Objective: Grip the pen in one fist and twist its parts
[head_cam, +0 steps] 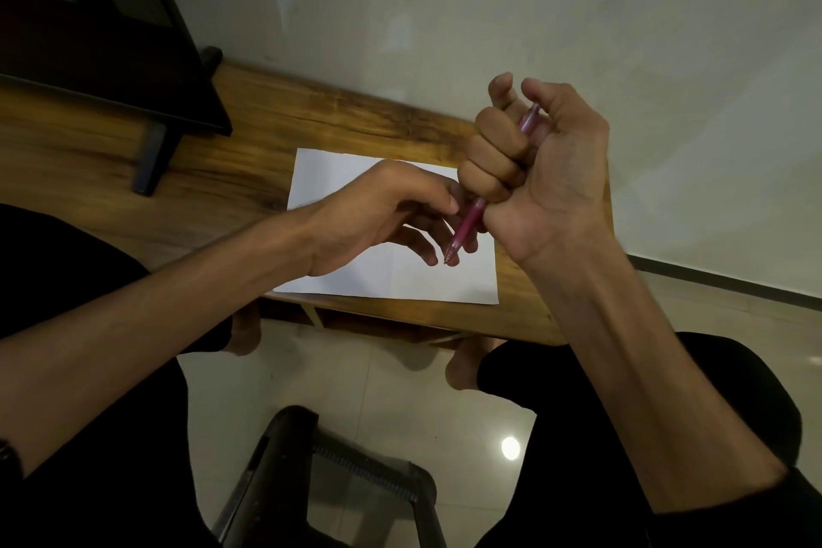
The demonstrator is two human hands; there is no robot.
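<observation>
Two hands are seen from the head view above a white sheet laid on a wooden desk. A pink pen is gripped in the fist of the right hand, which is raised with palm turned toward the camera, fingers curled tight round the barrel and the tip pointed down toward the sheet. The left hand is held low over the sheet with relaxed, loosely bent fingers just beside the pen's tip; nothing is held in it.
</observation>
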